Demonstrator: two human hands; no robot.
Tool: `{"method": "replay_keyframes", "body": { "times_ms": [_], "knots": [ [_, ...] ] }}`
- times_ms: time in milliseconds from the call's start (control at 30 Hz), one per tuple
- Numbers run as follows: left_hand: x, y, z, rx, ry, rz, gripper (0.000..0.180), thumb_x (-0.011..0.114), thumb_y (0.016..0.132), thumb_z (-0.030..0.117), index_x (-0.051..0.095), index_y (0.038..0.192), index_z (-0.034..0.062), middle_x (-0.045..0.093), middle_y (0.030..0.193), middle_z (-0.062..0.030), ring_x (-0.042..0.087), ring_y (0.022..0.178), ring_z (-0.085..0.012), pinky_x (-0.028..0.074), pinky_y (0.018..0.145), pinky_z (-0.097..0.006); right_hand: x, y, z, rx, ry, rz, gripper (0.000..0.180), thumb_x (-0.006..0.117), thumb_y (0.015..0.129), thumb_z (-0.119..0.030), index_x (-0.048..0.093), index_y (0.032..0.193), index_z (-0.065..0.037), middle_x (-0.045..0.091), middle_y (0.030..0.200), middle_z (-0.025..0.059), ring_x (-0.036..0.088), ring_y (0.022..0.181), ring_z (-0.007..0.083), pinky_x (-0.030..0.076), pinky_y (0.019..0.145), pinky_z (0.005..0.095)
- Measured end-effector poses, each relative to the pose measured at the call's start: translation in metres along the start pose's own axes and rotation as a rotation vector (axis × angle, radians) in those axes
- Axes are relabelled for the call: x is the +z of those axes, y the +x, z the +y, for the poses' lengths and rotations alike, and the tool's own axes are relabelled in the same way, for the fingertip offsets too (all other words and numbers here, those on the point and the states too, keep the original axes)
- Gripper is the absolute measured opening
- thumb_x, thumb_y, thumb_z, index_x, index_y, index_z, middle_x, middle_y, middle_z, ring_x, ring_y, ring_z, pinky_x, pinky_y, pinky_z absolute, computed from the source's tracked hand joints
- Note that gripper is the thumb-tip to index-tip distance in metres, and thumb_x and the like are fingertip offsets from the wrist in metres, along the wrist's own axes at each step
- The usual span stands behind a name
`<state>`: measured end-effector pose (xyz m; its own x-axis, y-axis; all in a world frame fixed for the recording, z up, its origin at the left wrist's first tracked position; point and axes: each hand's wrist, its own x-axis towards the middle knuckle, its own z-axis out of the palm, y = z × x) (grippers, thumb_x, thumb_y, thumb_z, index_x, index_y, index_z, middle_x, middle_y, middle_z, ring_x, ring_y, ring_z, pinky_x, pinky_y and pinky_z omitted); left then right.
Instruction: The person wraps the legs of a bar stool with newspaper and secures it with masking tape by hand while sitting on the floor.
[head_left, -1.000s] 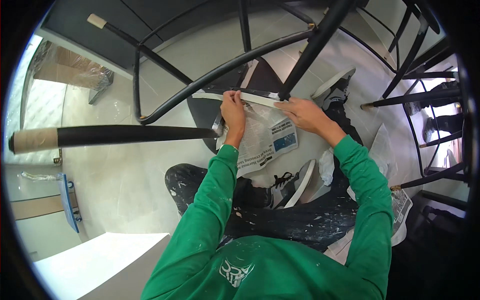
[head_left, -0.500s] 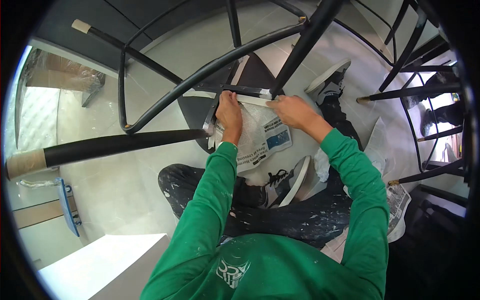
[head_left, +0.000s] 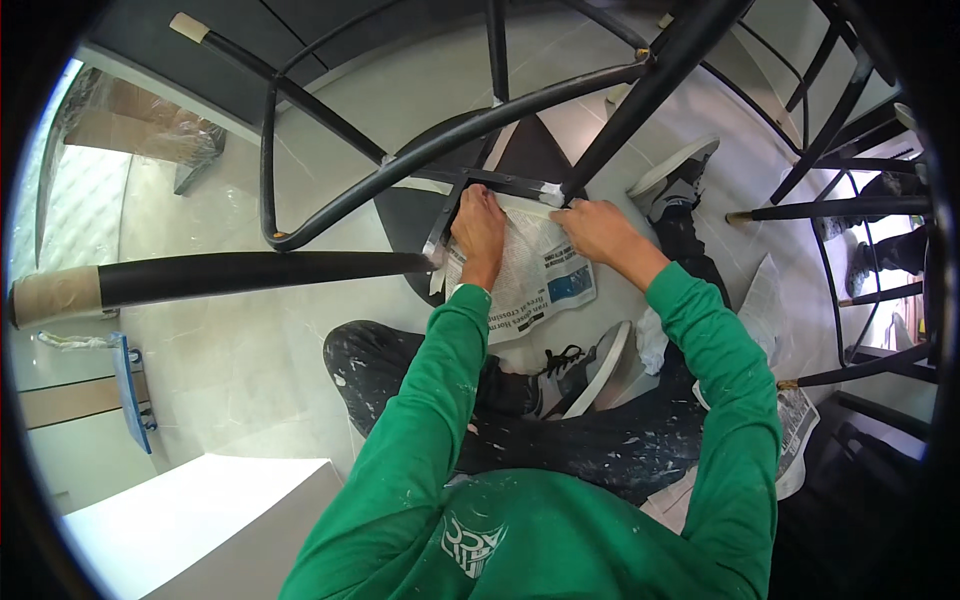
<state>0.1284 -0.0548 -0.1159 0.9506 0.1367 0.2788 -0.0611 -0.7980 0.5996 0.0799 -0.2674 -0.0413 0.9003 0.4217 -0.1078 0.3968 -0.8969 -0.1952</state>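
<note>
Newspaper: along the black frame's near edge
Left hand: curled there; we cannot tell its grip
Right hand: pinching our pale strip near the right corner

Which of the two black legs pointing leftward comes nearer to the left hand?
The lower, nearly level leg with the wide tan end: its inner end is near the left hand. The upper leg slants away to a paler tip.
</note>
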Motion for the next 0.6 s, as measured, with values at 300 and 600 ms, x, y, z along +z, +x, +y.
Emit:
{"method": "replay_keyframes", "body": {
  "times_ms": [300,600],
  "knots": [
    [0.003,-0.001,-0.003,0.023,-0.033,0.024,0.013,0.066,0.099,0.018,0.067,0.104,0.0056,0.071,0.104,-0.0132,0.07,0.094,-0.0373,0.055,0.082,-0.048,-0.003,0.004,-0.006,-0.028,0.029,0.1,0.018,0.061,0.084,-0.009,0.076,0.094,-0.006,0.075,0.09,0.0186,0.075,0.085,0.0379,0.059,0.079,0.0489],
    [0.004,0.002,-0.007,-0.019,-0.08,0.039,0.036,0.069,0.096,0.013,0.052,0.126,0.008,0.072,0.085,-0.012,0.072,0.081,-0.0377,0.055,0.074,-0.049,0.006,0.021,-0.014,0.023,-0.078,0.023,0.016,0.062,0.086,-0.01,0.077,0.082,-0.008,0.077,0.088,0.0163,0.077,0.084,0.0337,0.06,0.077,0.0448]
  ]
}}
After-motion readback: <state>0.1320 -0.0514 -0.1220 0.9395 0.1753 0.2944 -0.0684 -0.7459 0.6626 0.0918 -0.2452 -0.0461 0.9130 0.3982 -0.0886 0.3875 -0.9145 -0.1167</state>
